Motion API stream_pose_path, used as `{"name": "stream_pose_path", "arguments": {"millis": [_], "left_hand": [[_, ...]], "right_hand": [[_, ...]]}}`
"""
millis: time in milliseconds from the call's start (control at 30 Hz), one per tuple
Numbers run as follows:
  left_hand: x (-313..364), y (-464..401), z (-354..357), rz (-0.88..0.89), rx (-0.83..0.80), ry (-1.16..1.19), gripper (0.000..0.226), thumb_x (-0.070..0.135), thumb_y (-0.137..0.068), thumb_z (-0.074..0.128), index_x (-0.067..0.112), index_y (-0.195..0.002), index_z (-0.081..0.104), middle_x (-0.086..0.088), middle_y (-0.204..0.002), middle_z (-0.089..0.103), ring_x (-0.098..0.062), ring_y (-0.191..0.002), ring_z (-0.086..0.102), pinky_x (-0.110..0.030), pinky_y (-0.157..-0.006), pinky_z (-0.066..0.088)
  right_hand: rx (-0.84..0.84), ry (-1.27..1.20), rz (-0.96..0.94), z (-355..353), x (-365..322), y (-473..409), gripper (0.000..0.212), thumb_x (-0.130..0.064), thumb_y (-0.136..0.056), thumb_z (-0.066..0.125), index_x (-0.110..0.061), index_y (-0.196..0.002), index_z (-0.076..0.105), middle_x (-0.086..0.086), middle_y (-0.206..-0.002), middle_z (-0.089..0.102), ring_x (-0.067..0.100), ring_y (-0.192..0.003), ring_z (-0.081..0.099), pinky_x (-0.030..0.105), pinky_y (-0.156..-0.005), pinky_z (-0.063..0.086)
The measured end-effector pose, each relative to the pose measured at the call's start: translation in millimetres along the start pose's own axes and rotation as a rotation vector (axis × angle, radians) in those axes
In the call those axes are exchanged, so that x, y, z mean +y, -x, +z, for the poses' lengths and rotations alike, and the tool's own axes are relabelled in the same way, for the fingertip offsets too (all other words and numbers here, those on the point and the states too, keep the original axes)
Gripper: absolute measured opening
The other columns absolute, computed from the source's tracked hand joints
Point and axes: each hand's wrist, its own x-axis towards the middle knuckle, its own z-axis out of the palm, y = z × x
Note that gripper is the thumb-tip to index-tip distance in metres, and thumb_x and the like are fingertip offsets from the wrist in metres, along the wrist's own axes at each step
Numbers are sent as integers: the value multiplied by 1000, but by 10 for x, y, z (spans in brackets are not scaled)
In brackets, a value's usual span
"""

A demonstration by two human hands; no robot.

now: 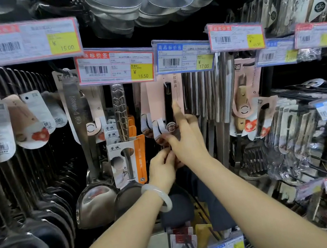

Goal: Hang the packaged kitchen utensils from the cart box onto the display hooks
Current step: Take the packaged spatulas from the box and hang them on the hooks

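Far left: rows of dark ladles (53, 229) on hooks. Next, steel spatulas (94, 200) under the 16.50 price tag (115, 65). Centre: left hand (162, 169), pale bangle (158, 196) on the wrist, fingers curled, pinching the lower part of the black-handled packaged utensil (168, 104). Right hand (184, 142) just above, touching it, forefinger straight along the pink card, other fingers curled around the handle. Utensil hanging beneath the blue 17.00 tag (184, 56) (hook itself hidden). Further right: more pink-carded tools (243, 99).
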Motion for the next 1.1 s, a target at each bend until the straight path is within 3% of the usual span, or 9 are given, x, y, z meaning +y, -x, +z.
{"name": "stream_pose_path", "arguments": {"millis": [100, 167, 300, 433, 600, 700, 767, 967, 1100], "left_hand": [[-17, -19, -75, -8, -7, -30, 21, 6, -95, 42, 11, -93, 62, 0, -78, 63, 1, -61, 63, -8, -52, 47], [-36, -4, -109, 3, -6, -74, 22, 9, -95, 43, 19, -91, 62, 1, -80, 65, 0, -65, 64, -10, -55, 48], [-27, 15, -139, 31, 3, -227, 21, 14, -95, 44, 24, -84, 60, -3, -85, 64, -17, -81, 61, -30, -73, 51], [33, 64, -152, 14, -38, -331, 15, 13, -93, 47, 17, -100, 59, 5, -88, 62, -18, -90, 59, -30, -77, 46], [114, 237, -195, -27, -32, -443, 37, 11, -91, 49, 12, -129, 46, -6, -108, 59, -20, -97, 57, -32, -82, 50], [108, 454, -185, 80, -29, -573, 51, 12, -90, 52, 17, -137, 33, -10, -134, 43, -23, -124, 43, -37, -108, 35], [93, 621, -138, 199, -42, -674, 58, 13, -89, 52, 16, -141, 26, -11, -143, 30, -25, -133, 30, -34, -111, 24], [-87, 1078, 292, 461, -313, -910, 65, 21, -91, 50, 18, -145, 16, -8, -155, 6, -24, -142, 5, -41, -117, 8], [-254, 1396, 783, 550, -587, -960, 60, 32, -94, 42, 20, -146, 14, -6, -157, 0, -21, -143, -4, -39, -117, -1]], "right_hand": [[20, -1, 12, 52, -32, 22, 82, -25, -87, 61, -43, -147, 7, 8, -133, 32, 24, -114, 49, 34, -96, 46], [23, 7, 25, 62, -60, 43, 82, -28, -88, 61, -43, -147, 7, 8, -134, 32, 26, -114, 49, 38, -96, 46], [-8, 36, 41, 24, -116, 92, 80, -31, -90, 57, -44, -147, 2, 10, -141, 28, 30, -120, 46, 45, -98, 45], [-88, 140, 80, -35, -161, 136, 77, -31, -93, 52, -35, -149, 0, 16, -155, 9, 33, -142, 20, 47, -112, 31], [-171, 258, 142, -127, -194, 341, 72, -22, -96, 48, -29, -150, 2, 13, -158, -4, 32, -146, 4, 44, -116, 19], [-160, 328, 109, -251, -177, 590, 67, -15, -95, 47, -24, -150, 9, 10, -159, 2, 29, -146, 6, 43, -116, 20], [-134, 390, 62, -379, -130, 805, 58, -14, -95, 47, -18, -147, 23, 9, -157, 12, 27, -145, 13, 41, -115, 24], [-92, 646, 80, -958, 238, 1572, 45, -6, -92, 50, -5, -137, 43, 19, -149, 31, 34, -138, 30, 44, -110, 31], [-104, 834, 236, -1428, 610, 2172, 50, -7, -91, 53, -6, -139, 40, 21, -151, 28, 36, -137, 32, 48, -109, 33]]}}
